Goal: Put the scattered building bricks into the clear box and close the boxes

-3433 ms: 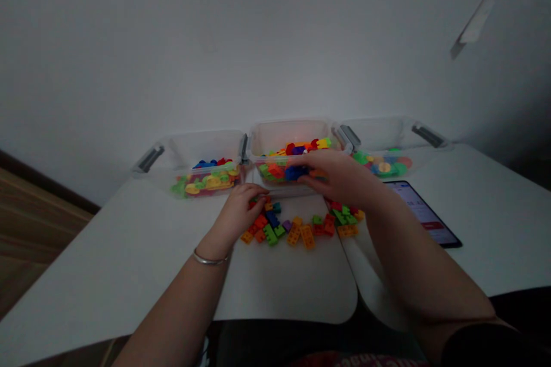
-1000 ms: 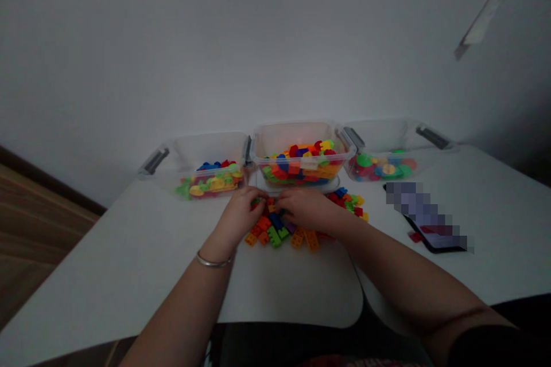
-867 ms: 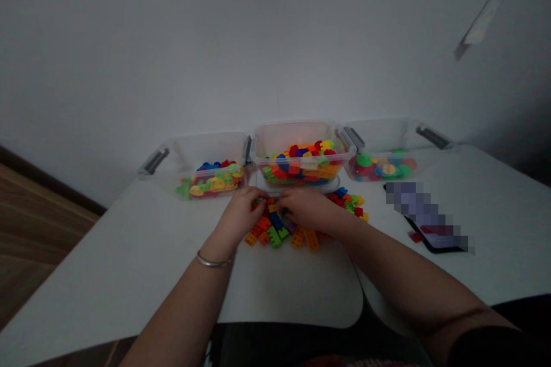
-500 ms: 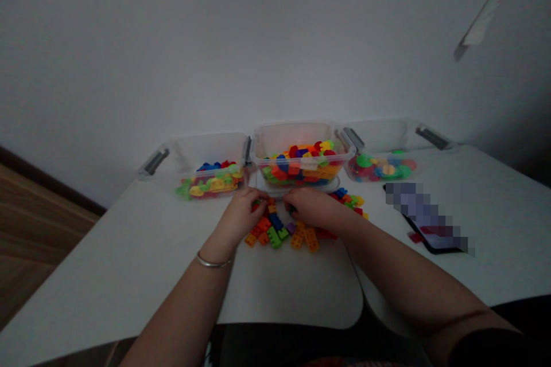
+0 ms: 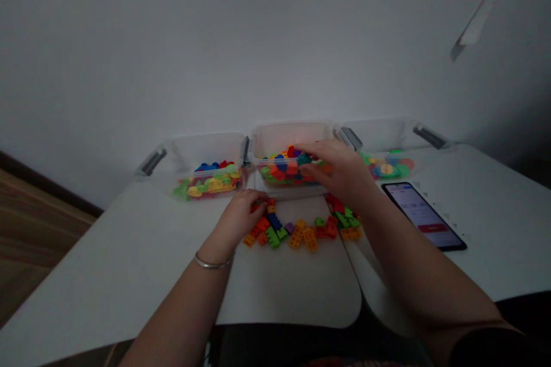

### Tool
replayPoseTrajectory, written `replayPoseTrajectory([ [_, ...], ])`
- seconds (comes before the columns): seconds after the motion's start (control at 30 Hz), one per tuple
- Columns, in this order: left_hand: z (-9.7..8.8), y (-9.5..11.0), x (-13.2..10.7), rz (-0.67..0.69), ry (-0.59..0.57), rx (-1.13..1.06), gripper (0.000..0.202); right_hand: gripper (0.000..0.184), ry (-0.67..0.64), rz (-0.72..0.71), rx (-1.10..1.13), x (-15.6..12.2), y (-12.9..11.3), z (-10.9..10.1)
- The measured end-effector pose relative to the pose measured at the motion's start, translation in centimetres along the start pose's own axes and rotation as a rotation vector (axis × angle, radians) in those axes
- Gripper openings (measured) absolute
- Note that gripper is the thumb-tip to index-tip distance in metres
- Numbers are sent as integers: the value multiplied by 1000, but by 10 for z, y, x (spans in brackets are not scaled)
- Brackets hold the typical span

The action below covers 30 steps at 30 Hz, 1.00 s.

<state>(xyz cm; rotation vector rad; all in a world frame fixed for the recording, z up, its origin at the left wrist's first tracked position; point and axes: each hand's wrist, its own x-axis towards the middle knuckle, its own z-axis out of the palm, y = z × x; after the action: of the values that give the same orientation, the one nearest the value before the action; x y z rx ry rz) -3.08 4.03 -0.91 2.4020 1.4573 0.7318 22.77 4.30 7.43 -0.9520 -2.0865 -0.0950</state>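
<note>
My right hand (image 5: 340, 169) is raised in front of the middle bin (image 5: 297, 190). Between its thumb and fingers it pinches a dark teal building block (image 5: 304, 159). My left hand (image 5: 241, 213) rests low over the table, its fingers curled closed around the end of a red and orange building block (image 5: 271, 205), partly hidden by the fingers. Below the hands, an arc of loose blocks lies on the table, among them a blue block (image 5: 274, 221), a green block (image 5: 272, 237), a purple block (image 5: 289, 228) and a yellow-orange block (image 5: 310, 239).
A clear bin (image 5: 209, 190) of mixed toy pieces stands at the left, and another bin (image 5: 404, 155) with round pieces at the right. More green blocks (image 5: 348, 219) lie under my right wrist. A phone (image 5: 424, 215) lies on the white table (image 5: 142, 264). The wall is behind.
My right hand has lifted from the blocks on the table and moved up and right to the middle bin, with the teal block in its fingers. My left hand has stayed nearly still.
</note>
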Motion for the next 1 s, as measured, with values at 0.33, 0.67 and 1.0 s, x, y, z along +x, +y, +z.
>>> replayPoseTrajectory([
  [0.33, 0, 0, 0, -6, -6, -15, 20, 33, 64, 270, -287, -1, 34, 20],
  [0.67, 1, -2, -1, -17, -21, -25, 22, 39, -149, 248, -362, 2, 33, 13],
  [1.0, 1, -4, -1, 0, -27, -9, 22, 31, 134, 178, -87, 1, 28, 4],
])
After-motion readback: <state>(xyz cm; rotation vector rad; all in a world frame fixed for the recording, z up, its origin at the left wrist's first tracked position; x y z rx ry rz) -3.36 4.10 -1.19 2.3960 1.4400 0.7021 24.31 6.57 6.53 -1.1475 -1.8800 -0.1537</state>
